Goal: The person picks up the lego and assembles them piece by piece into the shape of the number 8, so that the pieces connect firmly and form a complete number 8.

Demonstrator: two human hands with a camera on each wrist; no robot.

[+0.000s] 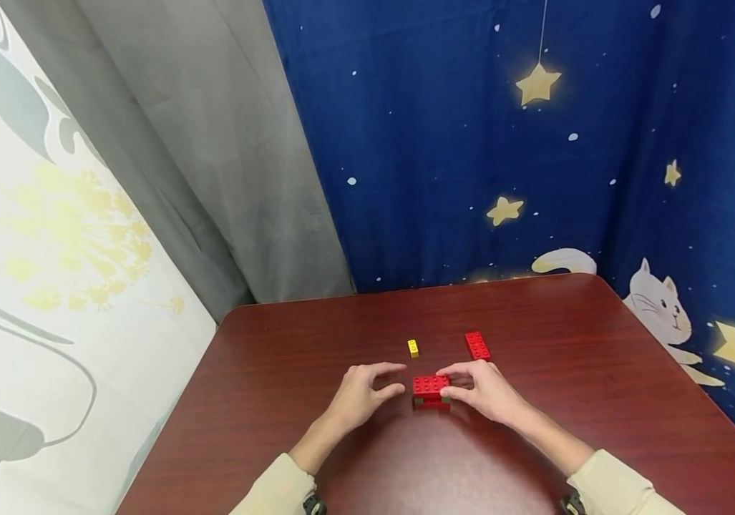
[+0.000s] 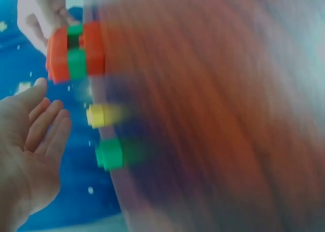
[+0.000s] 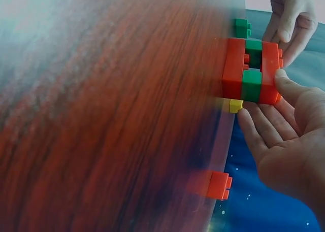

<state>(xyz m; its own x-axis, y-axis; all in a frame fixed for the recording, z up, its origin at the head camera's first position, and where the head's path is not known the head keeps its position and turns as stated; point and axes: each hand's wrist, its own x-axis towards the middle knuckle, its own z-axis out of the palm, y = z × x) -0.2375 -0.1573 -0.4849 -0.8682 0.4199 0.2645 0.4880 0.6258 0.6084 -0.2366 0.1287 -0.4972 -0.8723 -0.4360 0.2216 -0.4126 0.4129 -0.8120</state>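
Observation:
A small stack of toy building bricks (image 1: 430, 386) stands on the table, with a red brick at the bottom and another on top. Two green bricks (image 3: 251, 86) sit between them at the ends, leaving a gap in the middle. My right hand (image 1: 488, 391) pinches the stack's right end, thumb at the near side and fingers at the far side. My left hand (image 1: 356, 395) hovers just left of the stack, apart from it, with thumb and fingers spread and nothing between them.
Beyond the hands lie a small yellow brick (image 1: 413, 348) and, farther right, a red brick (image 1: 477, 345). A loose green brick (image 2: 109, 154) shows in the left wrist view; in the head view it is hidden. Curtains hang past the far edge of the brown table (image 1: 290, 336).

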